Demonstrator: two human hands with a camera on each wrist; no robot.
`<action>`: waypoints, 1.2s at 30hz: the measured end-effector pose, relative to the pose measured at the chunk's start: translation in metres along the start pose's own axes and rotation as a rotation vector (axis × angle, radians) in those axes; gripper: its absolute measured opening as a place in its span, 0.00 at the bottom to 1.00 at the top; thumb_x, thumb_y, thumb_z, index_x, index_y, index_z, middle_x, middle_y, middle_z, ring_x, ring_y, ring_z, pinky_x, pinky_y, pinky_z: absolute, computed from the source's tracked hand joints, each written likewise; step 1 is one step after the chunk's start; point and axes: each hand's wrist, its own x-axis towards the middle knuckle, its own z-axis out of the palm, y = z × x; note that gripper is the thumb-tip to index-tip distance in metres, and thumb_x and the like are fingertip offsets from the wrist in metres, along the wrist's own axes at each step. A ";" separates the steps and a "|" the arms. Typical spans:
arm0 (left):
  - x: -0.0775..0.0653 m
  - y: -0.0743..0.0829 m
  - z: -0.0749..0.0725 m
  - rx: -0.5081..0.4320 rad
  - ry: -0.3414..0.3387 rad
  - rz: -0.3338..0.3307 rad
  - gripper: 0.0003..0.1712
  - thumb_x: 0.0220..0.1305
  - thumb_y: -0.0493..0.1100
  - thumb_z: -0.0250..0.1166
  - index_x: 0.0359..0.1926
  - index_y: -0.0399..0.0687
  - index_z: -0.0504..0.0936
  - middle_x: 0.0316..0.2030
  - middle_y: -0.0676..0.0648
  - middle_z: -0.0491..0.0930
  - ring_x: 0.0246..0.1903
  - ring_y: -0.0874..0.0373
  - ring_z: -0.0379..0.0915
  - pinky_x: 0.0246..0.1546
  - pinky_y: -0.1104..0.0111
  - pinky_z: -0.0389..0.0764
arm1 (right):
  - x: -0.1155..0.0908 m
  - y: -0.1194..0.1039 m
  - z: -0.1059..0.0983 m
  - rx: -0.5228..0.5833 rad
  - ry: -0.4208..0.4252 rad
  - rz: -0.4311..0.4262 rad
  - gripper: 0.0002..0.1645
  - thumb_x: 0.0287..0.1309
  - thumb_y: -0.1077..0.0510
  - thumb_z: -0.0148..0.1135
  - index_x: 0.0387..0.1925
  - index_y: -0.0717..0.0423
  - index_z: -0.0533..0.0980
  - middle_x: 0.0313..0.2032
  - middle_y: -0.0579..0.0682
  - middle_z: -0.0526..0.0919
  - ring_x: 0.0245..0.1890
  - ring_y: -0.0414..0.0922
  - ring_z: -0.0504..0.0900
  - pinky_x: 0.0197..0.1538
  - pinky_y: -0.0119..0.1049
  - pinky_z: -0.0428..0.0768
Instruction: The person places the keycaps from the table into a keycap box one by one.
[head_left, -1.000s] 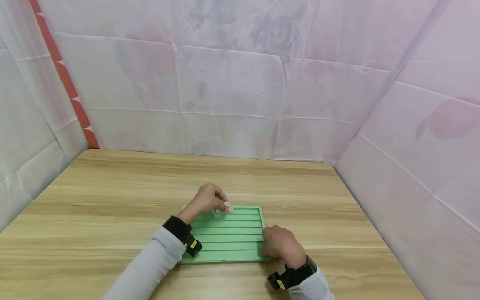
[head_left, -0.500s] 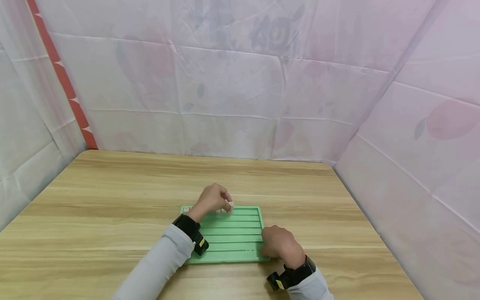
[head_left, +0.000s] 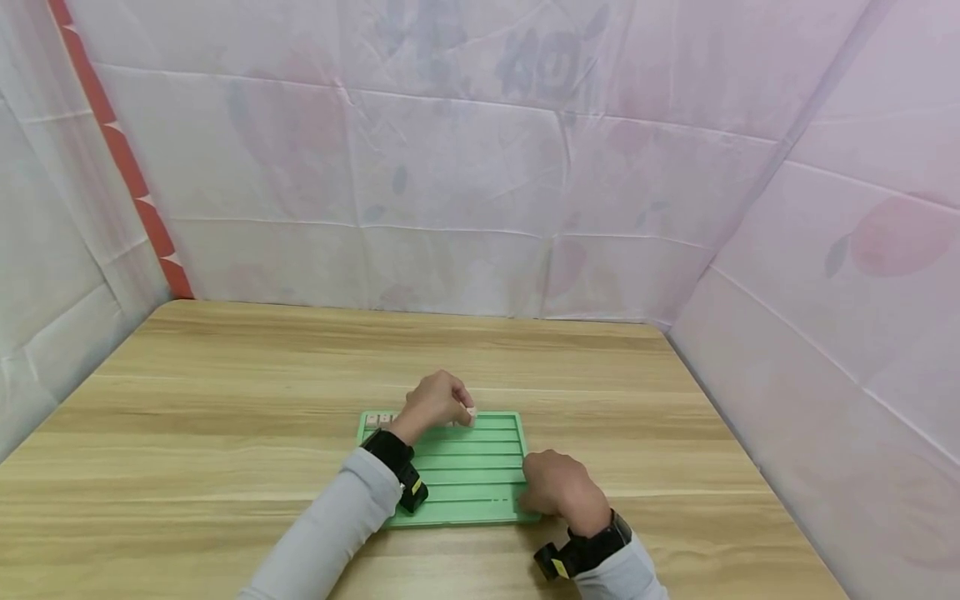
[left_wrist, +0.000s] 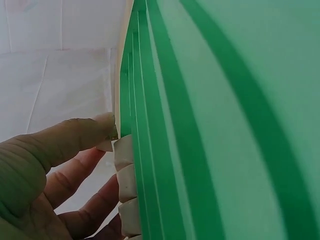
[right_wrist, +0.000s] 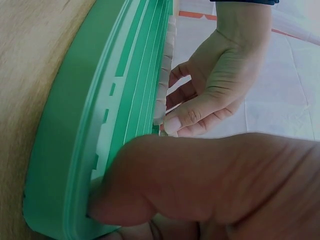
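Observation:
A flat green tray (head_left: pixel 472 477) with raised parallel ridges lies on the table. My left hand (head_left: pixel 437 402) is over its far edge, pinching a small white tile (head_left: pixel 471 412) between thumb and fingers. In the left wrist view that tile (left_wrist: pixel 104 146) sits just beyond the end of a row of white tiles (left_wrist: pixel 127 181) standing in the farthest groove. Part of the row is hidden behind the left hand in the head view; tiles with dark marks (head_left: pixel 378 418) show at its left end. My right hand (head_left: pixel 564 492) grips the tray's near right corner, thumb (right_wrist: pixel 125 195) over the rim.
The wood-grain table (head_left: pixel 225 400) extends around the tray on all sides. Pale printed sheets (head_left: pixel 465 183) hang behind the table and at both sides, with a red strip (head_left: pixel 123 158) at the left corner.
My left hand has moved to the right along the tray's far edge with a tile in its fingers, uncovering tiles at the row's left end. The right hand has stayed in place.

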 end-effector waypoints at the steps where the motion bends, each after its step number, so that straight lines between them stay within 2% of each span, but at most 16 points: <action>1: 0.000 0.001 0.001 0.005 0.001 -0.001 0.09 0.40 0.39 0.76 0.20 0.52 0.82 0.23 0.57 0.77 0.26 0.58 0.69 0.41 0.51 0.64 | 0.000 0.000 0.000 0.000 -0.001 0.003 0.08 0.34 0.68 0.59 0.15 0.56 0.68 0.15 0.48 0.67 0.15 0.42 0.64 0.19 0.33 0.59; 6: 0.001 0.004 0.005 0.044 -0.004 0.004 0.10 0.40 0.39 0.77 0.19 0.52 0.81 0.23 0.57 0.76 0.26 0.59 0.69 0.43 0.48 0.64 | 0.000 0.000 0.000 0.008 -0.010 0.019 0.08 0.35 0.67 0.59 0.16 0.56 0.69 0.16 0.48 0.67 0.15 0.42 0.64 0.19 0.33 0.59; 12: 0.002 0.001 0.009 0.084 0.001 0.002 0.12 0.38 0.39 0.77 0.17 0.53 0.80 0.21 0.58 0.76 0.25 0.59 0.69 0.41 0.50 0.64 | 0.001 0.001 0.000 0.003 -0.011 0.013 0.07 0.35 0.67 0.59 0.16 0.57 0.68 0.16 0.48 0.67 0.16 0.42 0.63 0.19 0.33 0.59; 20: 0.001 0.005 0.008 0.123 -0.003 -0.006 0.13 0.39 0.39 0.78 0.14 0.53 0.79 0.19 0.58 0.75 0.24 0.58 0.69 0.45 0.47 0.64 | 0.000 0.001 0.000 0.006 0.006 -0.001 0.10 0.34 0.68 0.58 0.14 0.54 0.66 0.15 0.47 0.65 0.15 0.42 0.62 0.19 0.33 0.58; 28: -0.001 0.010 0.008 0.206 0.006 0.015 0.14 0.38 0.38 0.78 0.15 0.52 0.77 0.18 0.57 0.74 0.22 0.58 0.68 0.38 0.51 0.64 | 0.001 0.002 0.001 0.006 0.000 0.004 0.11 0.33 0.68 0.58 0.13 0.54 0.65 0.14 0.46 0.65 0.14 0.41 0.61 0.19 0.32 0.58; 36: 0.001 0.009 0.008 0.225 0.000 0.024 0.15 0.38 0.38 0.78 0.16 0.53 0.77 0.18 0.57 0.74 0.21 0.58 0.68 0.39 0.50 0.64 | 0.001 0.002 0.002 -0.006 0.005 0.008 0.11 0.34 0.67 0.59 0.14 0.54 0.65 0.15 0.46 0.65 0.15 0.41 0.61 0.19 0.32 0.58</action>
